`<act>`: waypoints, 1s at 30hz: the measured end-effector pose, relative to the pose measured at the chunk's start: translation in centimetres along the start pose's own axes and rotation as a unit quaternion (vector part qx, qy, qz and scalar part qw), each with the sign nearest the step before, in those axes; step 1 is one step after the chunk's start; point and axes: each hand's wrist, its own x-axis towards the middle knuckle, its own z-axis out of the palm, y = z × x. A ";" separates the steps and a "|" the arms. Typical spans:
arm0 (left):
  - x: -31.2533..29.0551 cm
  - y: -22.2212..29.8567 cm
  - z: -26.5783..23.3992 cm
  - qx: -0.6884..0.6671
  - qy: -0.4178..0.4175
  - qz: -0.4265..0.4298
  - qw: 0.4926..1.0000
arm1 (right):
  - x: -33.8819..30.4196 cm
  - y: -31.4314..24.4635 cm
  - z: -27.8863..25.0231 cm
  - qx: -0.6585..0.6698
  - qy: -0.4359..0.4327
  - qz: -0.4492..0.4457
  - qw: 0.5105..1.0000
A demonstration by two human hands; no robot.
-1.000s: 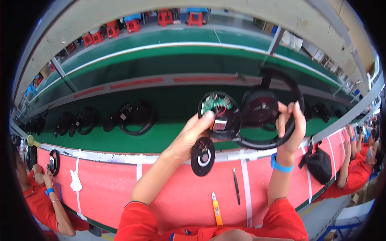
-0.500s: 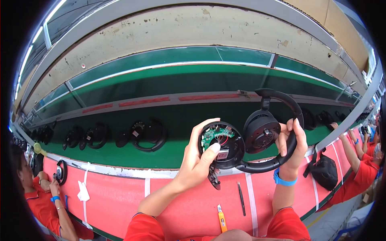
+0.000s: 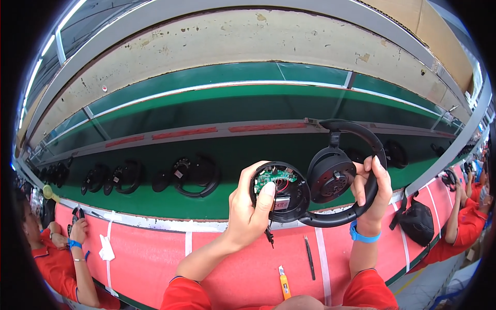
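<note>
Between my two hands, above the bench edge, is a black over-ear headphone. My left hand grips its opened earcup, thumb pressing inside the cup. A green circuit board, thin wires and a labelled battery show in that cup. My right hand, with a blue wristband, is closed around the headband's right side. The other earcup hangs inside the headband's curve, its perforated face toward me. A small dark part dangles below the opened cup.
Tweezers and a yellow utility knife lie on the red bench mat. More headphones sit along the green conveyor. A black pouch is at right. Co-workers in red sit on both sides.
The headphone has shifted slightly left and down in my hands, its headband tilting a little. My left thumb has moved left along the board. Headphones on the conveyor have moved right.
</note>
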 end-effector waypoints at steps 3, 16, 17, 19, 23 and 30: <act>0.0 0.0 -0.2 0.020 0.006 0.007 1.000 | -0.1 0.0 0.2 -0.005 -0.007 0.005 1.000; 0.0 -0.1 -0.9 0.023 0.011 -0.014 1.000 | -0.3 -0.1 1.1 -0.018 -0.007 0.022 1.000; 0.0 -0.1 -0.9 0.023 0.011 -0.014 1.000 | -0.3 -0.2 1.1 -0.017 -0.014 0.026 0.999; 0.0 -0.1 -1.0 0.020 0.015 -0.019 1.000 | -0.3 0.0 1.1 -0.015 -0.022 0.030 0.999; 0.0 -0.2 -1.0 0.028 0.017 -0.015 0.999 | -0.3 0.1 1.3 -0.019 -0.012 0.044 0.999; 0.0 -0.1 -1.3 0.030 0.015 -0.025 0.999 | -0.6 0.1 1.7 -0.022 -0.013 0.049 0.998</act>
